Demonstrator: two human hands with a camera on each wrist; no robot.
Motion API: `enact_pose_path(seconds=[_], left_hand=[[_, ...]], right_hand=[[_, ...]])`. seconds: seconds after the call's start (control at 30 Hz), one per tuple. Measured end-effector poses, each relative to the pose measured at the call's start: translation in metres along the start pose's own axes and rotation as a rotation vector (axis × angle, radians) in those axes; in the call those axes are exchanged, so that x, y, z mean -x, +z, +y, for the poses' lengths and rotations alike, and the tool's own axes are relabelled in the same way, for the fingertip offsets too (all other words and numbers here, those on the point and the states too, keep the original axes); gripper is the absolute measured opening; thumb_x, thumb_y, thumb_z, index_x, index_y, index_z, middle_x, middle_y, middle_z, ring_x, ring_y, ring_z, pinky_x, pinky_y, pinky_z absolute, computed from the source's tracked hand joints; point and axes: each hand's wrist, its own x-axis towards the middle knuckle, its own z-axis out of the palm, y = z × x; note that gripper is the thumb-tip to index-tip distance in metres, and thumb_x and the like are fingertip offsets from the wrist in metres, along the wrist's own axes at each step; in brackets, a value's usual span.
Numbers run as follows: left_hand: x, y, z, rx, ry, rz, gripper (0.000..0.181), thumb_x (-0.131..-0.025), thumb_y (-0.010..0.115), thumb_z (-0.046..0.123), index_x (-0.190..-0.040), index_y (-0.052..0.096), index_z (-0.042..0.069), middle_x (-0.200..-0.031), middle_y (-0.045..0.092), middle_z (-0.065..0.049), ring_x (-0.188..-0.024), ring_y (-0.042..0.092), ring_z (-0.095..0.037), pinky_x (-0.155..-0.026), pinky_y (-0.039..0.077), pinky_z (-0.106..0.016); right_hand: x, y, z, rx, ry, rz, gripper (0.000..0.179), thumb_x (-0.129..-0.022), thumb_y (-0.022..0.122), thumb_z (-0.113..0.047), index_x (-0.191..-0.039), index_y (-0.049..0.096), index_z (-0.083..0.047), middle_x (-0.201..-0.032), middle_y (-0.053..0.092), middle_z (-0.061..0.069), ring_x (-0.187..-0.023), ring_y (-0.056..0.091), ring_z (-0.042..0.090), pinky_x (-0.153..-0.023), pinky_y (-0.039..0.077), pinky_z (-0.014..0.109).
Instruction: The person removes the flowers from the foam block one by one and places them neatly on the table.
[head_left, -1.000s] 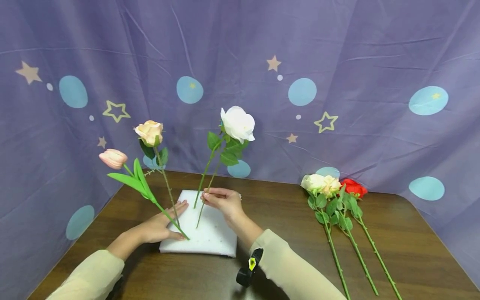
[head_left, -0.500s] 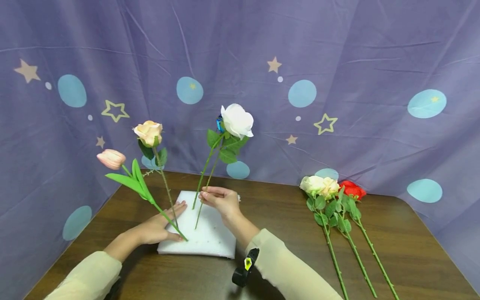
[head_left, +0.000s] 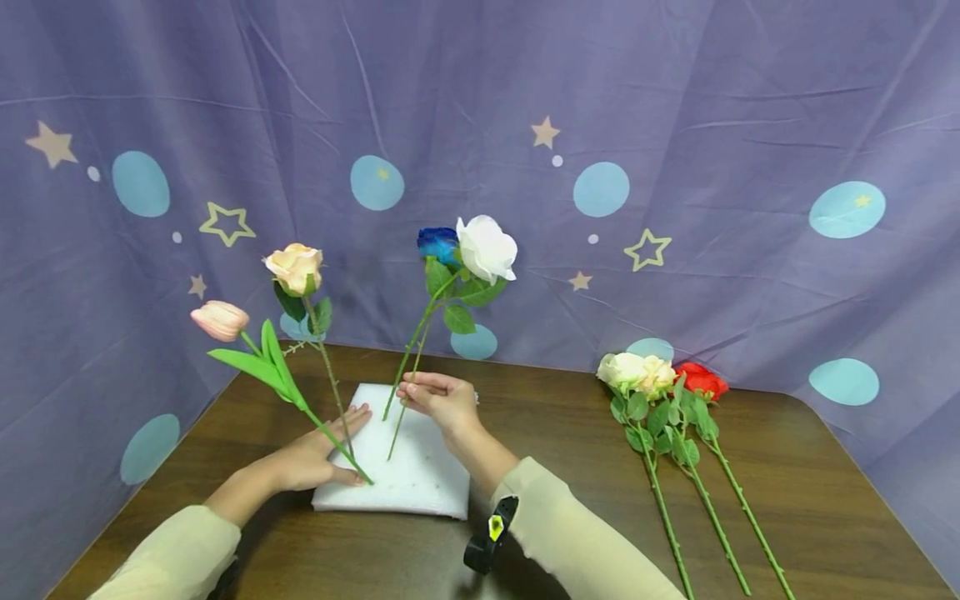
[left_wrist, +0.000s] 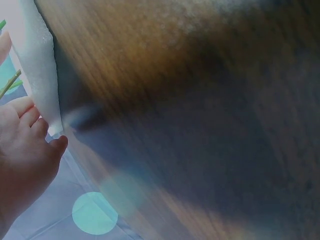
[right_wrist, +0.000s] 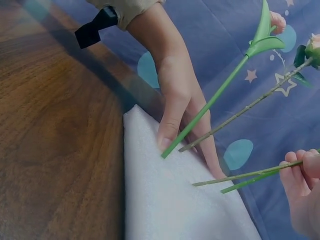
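My right hand (head_left: 447, 406) pinches a thin stem above a white foam block (head_left: 420, 492); that stem appears to lead up to the blue rose (head_left: 437, 244). Overlapping it is a white rose (head_left: 486, 248), whose greener stem also meets the foam; leaves hide where the stems cross. Spread flat on the block's left side, my left hand (head_left: 311, 458) presses it beside the stems of a pink tulip (head_left: 220, 320) and a peach rose (head_left: 294, 268). These two lean left, their stem ends at the foam. In the right wrist view both hands flank the stems.
On the wooden table (head_left: 555, 467) at right lie a cream rose (head_left: 621, 369), a pale peach rose (head_left: 656, 377) and a red rose (head_left: 701, 381), stems toward me. A purple curtain (head_left: 480, 100) with stars hangs behind and at the sides. Small holes dot the foam.
The blue rose, hidden behind the white one at first, now shows to its left. The white bloom has shifted slightly right. The held stem stands more upright; my left hand stays on the foam.
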Motion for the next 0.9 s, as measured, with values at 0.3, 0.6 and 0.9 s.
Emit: enact_pose_path(seconds=[0.3,0.6,0.9], left_hand=[[0.0,0.0,0.0,0.007,-0.002,0.001,0.103,-0.072,0.076,0.044,-0.149,0.027,-0.002,-0.158,0.018,-0.026,-0.144,0.013,-0.052,-0.113,0.013,-0.07],[0.002,0.001,0.0,0.017,0.003,-0.003,0.103,-0.073,0.076,0.045,-0.149,0.026,-0.002,-0.158,0.018,-0.026,-0.144,0.013,-0.051,-0.113,0.012,-0.071],[0.002,0.001,-0.002,0.017,0.006,0.002,0.102,-0.073,0.076,0.045,-0.15,0.026,-0.001,-0.158,0.017,-0.026,-0.144,0.013,-0.051,-0.113,0.012,-0.071]], right_hand=[[-0.003,-0.01,-0.016,-0.042,0.011,0.026,0.029,-0.086,0.059,0.012,-0.114,0.06,0.019,-0.099,0.072,0.026,-0.072,0.071,0.012,-0.081,0.061,0.033],[0.002,-0.031,-0.012,-0.016,0.045,0.031,0.031,-0.086,0.06,0.011,-0.117,0.059,0.018,-0.099,0.072,0.025,-0.074,0.072,0.014,-0.082,0.06,0.034],[0.007,-0.049,-0.01,0.001,0.048,0.029,0.033,-0.087,0.059,0.01,-0.119,0.057,0.018,-0.093,0.075,0.019,-0.077,0.073,0.014,-0.081,0.06,0.032]])
